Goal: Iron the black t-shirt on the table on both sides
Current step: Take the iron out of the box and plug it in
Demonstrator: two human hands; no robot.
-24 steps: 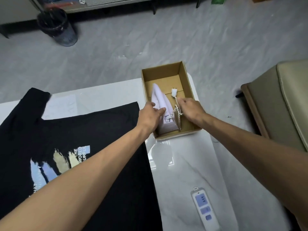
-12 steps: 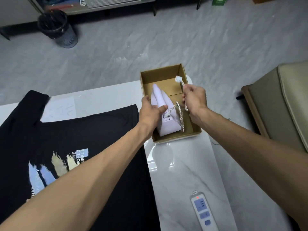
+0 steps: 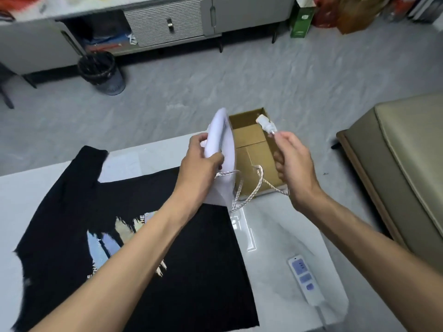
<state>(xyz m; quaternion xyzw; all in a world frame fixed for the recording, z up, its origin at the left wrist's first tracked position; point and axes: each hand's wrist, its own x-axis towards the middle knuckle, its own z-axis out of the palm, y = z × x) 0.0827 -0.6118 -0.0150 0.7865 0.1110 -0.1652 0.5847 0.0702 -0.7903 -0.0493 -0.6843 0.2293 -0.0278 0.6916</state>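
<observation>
Iron (image 3: 223,140) now out of the box (image 3: 245,113), gripped by left hand (image 3: 199,164); right hand (image 3: 296,164) pinches cord (image 3: 275,187) beside plug (image 3: 265,123) at one o'clock. Ironing not begun.

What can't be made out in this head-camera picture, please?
Head view:
- White plastic iron: the left hand covers its handle.
- Black printed t-shirt: the left forearm hides part of the print; lettering blurred.
- White power strip: lead cut off by the bottom edge.
- White plug pinched by the right hand: pins blurred.
</observation>
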